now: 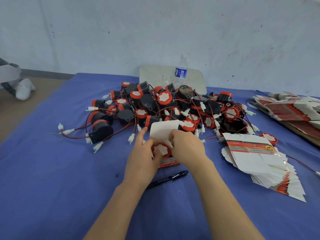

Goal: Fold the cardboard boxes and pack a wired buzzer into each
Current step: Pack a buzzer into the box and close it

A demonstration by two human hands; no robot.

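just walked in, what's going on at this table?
A person is packing one buzzer into a small cardboard box on the blue cloth. The left hand holds the box's left side, thumb on the buzzer. The right hand holds the right side, fingers curled at the side flaps. The buzzer sits red face up in the open box, lid flap upright, not yet closed. A pile of loose buzzers lies behind, flat unfolded boxes to the right.

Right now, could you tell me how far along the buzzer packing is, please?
Done: one box is folded up; no closed boxes show. In hand: the left hand and right hand hold it, a buzzer seated inside, lid flap open. Left: the pile of buzzers and stack of flat boxes.
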